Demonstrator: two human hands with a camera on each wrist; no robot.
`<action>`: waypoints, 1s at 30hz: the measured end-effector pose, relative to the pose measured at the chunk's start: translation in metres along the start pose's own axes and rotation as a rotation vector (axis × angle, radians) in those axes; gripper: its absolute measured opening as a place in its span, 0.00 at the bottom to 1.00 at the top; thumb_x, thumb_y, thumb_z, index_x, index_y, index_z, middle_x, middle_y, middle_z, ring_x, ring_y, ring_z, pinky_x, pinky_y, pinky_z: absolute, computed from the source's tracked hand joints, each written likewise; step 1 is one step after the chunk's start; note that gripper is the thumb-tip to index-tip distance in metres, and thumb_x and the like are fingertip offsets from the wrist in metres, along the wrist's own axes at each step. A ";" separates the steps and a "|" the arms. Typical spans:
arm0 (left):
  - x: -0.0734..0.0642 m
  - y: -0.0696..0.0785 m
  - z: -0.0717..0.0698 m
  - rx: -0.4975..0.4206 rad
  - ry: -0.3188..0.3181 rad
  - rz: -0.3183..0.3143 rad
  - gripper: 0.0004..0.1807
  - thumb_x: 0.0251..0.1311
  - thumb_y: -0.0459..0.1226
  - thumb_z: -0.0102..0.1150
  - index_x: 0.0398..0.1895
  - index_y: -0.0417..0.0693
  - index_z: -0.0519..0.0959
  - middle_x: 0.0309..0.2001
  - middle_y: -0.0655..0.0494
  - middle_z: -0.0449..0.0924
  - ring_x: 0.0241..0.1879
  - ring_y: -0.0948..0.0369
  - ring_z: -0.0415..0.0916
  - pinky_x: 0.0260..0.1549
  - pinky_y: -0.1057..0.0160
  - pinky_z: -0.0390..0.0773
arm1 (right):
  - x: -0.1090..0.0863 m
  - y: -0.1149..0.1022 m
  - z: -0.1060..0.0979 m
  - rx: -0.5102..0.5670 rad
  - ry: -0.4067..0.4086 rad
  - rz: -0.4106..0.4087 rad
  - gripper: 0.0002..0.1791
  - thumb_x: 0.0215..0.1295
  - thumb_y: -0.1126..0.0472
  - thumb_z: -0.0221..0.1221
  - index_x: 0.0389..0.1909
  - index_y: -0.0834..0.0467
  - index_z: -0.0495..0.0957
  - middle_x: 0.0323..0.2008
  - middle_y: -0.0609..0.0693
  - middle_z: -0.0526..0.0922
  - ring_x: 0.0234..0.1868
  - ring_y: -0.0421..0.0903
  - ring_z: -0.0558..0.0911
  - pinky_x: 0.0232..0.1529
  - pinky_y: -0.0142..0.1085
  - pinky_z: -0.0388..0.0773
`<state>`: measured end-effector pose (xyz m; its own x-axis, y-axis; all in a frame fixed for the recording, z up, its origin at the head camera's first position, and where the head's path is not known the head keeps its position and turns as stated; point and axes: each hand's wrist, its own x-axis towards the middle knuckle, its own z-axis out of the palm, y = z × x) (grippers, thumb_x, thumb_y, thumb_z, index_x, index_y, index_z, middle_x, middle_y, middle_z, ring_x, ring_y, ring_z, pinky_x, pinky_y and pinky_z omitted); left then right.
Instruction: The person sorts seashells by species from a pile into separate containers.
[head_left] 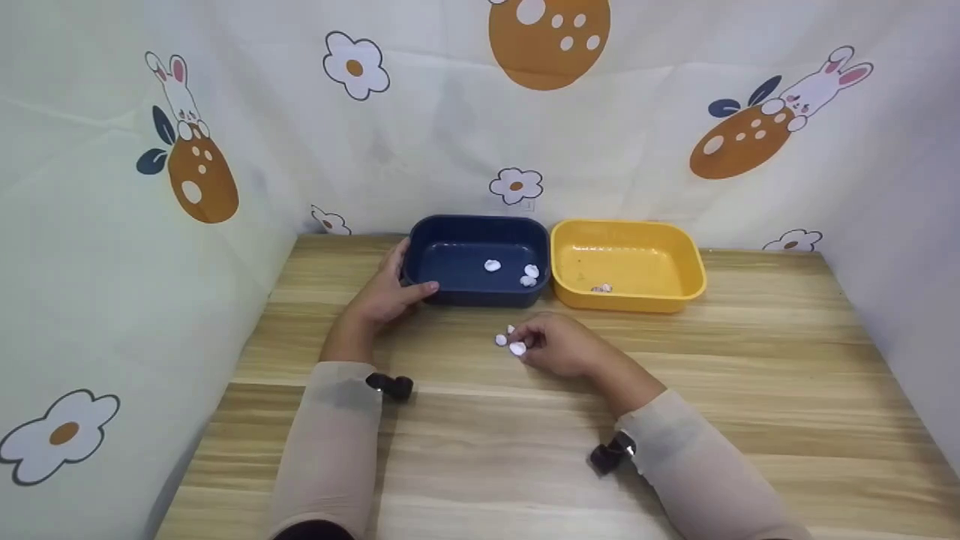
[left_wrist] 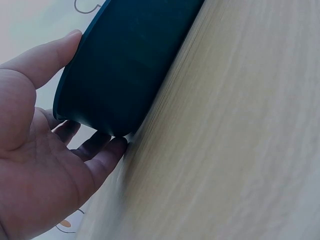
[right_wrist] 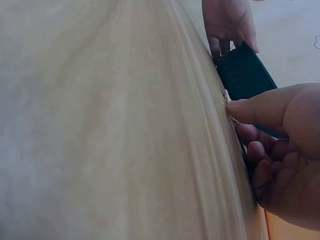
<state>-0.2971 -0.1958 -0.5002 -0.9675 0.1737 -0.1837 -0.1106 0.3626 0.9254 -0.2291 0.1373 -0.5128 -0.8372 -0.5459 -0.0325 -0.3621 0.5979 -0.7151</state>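
My left hand (head_left: 386,292) grips the left end of a dark blue bin (head_left: 480,298), its thumb on the front rim and its fingers against the end wall. In the left wrist view the fingertips sit low on the wall of that bin (left_wrist: 115,65). On the table in front of it, my right hand (head_left: 559,345) pinches a small white shell-like piece (head_left: 517,349) between thumb and curled fingers. Another white piece (head_left: 501,340) lies just left of the fingertips, with a smaller one beside it. Three white pieces (head_left: 492,265) lie inside the blue bin.
A yellow bin (head_left: 630,302) stands right beside the blue one, with small pale brownish pieces (head_left: 602,288) near its front wall. Both bins stand at the back of the wood-grain table (head_left: 480,450), before a patterned cloth (head_left: 435,135). Dark wrist cameras (head_left: 394,386) sit on both sleeves.
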 end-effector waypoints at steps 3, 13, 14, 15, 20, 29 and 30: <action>-0.001 -0.001 0.000 -0.004 0.004 0.007 0.61 0.64 0.45 0.76 0.89 0.64 0.41 0.90 0.52 0.31 0.88 0.48 0.33 0.87 0.44 0.39 | 0.000 -0.001 -0.001 0.006 -0.006 0.009 0.13 0.64 0.70 0.68 0.48 0.58 0.90 0.37 0.51 0.85 0.40 0.41 0.78 0.44 0.31 0.75; 0.000 -0.004 -0.001 -0.003 0.008 0.025 0.62 0.62 0.48 0.77 0.89 0.64 0.42 0.90 0.52 0.33 0.88 0.49 0.36 0.87 0.46 0.40 | -0.003 -0.006 -0.008 0.102 0.014 0.103 0.14 0.65 0.67 0.69 0.50 0.52 0.89 0.41 0.48 0.86 0.44 0.43 0.79 0.48 0.36 0.76; 0.000 -0.004 -0.001 0.003 0.008 0.024 0.62 0.62 0.48 0.77 0.89 0.65 0.42 0.90 0.52 0.33 0.88 0.49 0.36 0.87 0.46 0.39 | -0.003 -0.007 -0.010 0.113 0.022 0.118 0.14 0.65 0.66 0.69 0.50 0.51 0.89 0.41 0.47 0.86 0.44 0.44 0.79 0.49 0.37 0.77; 0.000 -0.005 -0.001 0.006 0.008 0.025 0.62 0.63 0.48 0.77 0.89 0.65 0.42 0.90 0.52 0.33 0.88 0.49 0.36 0.87 0.45 0.38 | -0.003 -0.009 -0.012 0.120 0.031 0.125 0.14 0.65 0.66 0.69 0.50 0.50 0.89 0.41 0.47 0.86 0.44 0.44 0.79 0.49 0.38 0.77; 0.002 -0.005 -0.001 0.016 0.009 0.028 0.62 0.63 0.48 0.76 0.89 0.63 0.42 0.90 0.51 0.34 0.88 0.49 0.35 0.87 0.45 0.38 | -0.001 -0.017 -0.022 0.150 0.093 0.144 0.15 0.64 0.67 0.69 0.50 0.48 0.89 0.41 0.49 0.86 0.43 0.46 0.79 0.47 0.39 0.77; 0.004 -0.007 0.001 -0.025 0.008 0.017 0.63 0.61 0.46 0.78 0.89 0.64 0.42 0.90 0.50 0.34 0.88 0.49 0.39 0.85 0.46 0.51 | 0.019 -0.037 -0.045 0.124 0.134 0.126 0.15 0.68 0.66 0.66 0.54 0.53 0.88 0.44 0.52 0.83 0.45 0.47 0.79 0.49 0.38 0.77; 0.004 -0.007 0.000 -0.022 0.011 0.019 0.63 0.62 0.45 0.77 0.89 0.64 0.41 0.90 0.50 0.34 0.88 0.48 0.39 0.86 0.46 0.47 | 0.023 -0.038 -0.047 0.118 0.133 0.122 0.15 0.68 0.66 0.66 0.54 0.53 0.88 0.45 0.52 0.83 0.45 0.47 0.79 0.49 0.38 0.77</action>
<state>-0.3000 -0.1973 -0.5071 -0.9720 0.1701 -0.1620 -0.0966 0.3393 0.9357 -0.2537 0.1298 -0.4531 -0.9213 -0.3870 -0.0371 -0.2110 0.5778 -0.7884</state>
